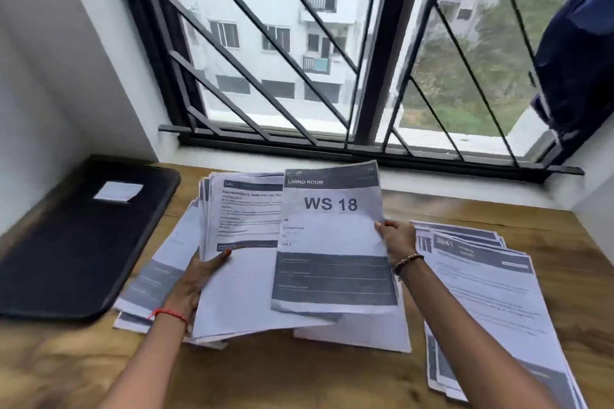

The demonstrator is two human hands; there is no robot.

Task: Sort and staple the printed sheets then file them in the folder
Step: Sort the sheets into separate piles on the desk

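Observation:
My left hand (196, 279) grips a thick stack of printed sheets (242, 219) from below, thumb on the top page. My right hand (397, 237) pinches the right edge of a single sheet (332, 242) headed "LIVING ROOM" and "WS 18", held up over the stack. More printed sheets lie under the stack at the left (156, 276) and in the middle (365, 332). Another spread pile of sheets (491, 302) lies on the table to the right. A black folder (76, 242) with a white label lies shut at the left. No stapler is in view.
The wooden table (299, 375) runs up to a window sill and a barred window (332, 76) at the back. A white wall stands at the left. A dark blue cloth (578, 60) hangs at the upper right.

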